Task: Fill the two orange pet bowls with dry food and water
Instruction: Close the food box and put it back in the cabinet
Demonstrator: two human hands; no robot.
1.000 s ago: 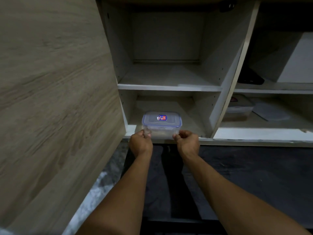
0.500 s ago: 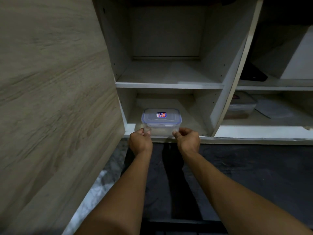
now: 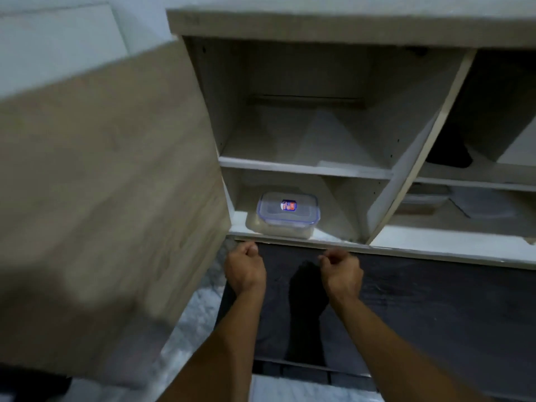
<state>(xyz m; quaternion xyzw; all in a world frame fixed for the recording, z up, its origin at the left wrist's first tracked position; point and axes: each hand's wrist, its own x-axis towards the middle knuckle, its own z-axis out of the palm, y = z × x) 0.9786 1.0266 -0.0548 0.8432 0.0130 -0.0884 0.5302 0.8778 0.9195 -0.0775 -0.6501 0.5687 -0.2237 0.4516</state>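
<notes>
A clear plastic food container [image 3: 285,214] with a blue-rimmed lid and a small sticker sits at the front of the lower cabinet shelf [image 3: 333,235]. My left hand [image 3: 245,268] hangs just below the shelf edge, fingers curled, holding nothing. My right hand [image 3: 342,272] is beside it under the shelf edge, also curled and empty. Neither hand touches the container. No orange pet bowls are in view.
The wooden cabinet door [image 3: 110,198] stands swung open on the left, close to my head. The upper shelf [image 3: 304,166] is bare. The right compartment holds another lidded container [image 3: 423,200] and a dark object [image 3: 449,158]. A dark wall panel [image 3: 435,300] lies below.
Both hands have let go of the container and drawn back below the shelf edge. The container stays on the shelf. The view has tilted upward.
</notes>
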